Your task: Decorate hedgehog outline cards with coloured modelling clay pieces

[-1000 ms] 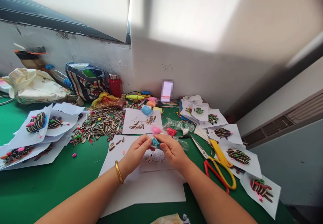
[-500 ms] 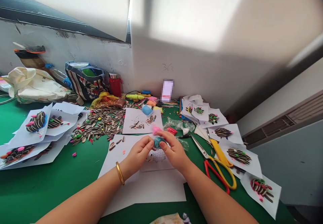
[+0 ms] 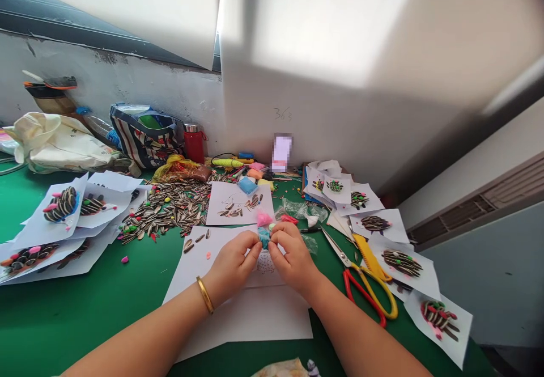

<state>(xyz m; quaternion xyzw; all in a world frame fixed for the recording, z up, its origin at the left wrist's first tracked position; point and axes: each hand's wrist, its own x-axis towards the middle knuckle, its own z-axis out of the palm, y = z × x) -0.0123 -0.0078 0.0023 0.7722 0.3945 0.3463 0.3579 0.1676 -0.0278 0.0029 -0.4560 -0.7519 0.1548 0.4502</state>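
Note:
Between my two hands is a small blue lump of modelling clay (image 3: 264,237), apparently in a clear wrapper. My left hand (image 3: 235,259), with a gold bangle at the wrist, pinches its left side. Thumb and fingers of my right hand (image 3: 293,257) close on its right side. Below them lies a white paper with a hedgehog drawing (image 3: 266,262), partly covered by the hands. A pink clay lump (image 3: 264,219) sits just beyond the fingers. On the paper to the left are a few sunflower seeds (image 3: 196,242) and a small pink bit (image 3: 208,255).
A heap of sunflower seeds (image 3: 178,201) spreads at the back left. Seed-covered pictures lie in stacks at left (image 3: 63,207) and right (image 3: 403,263). Scissors (image 3: 361,275) and a yellow cutter (image 3: 370,257) lie right. A red flask (image 3: 194,144) and bags (image 3: 144,136) stand behind.
Both hands have turned so that fingers and thumbs now pinch the wrapped blue clay from either side. The clay shows more between the fingertips than before.

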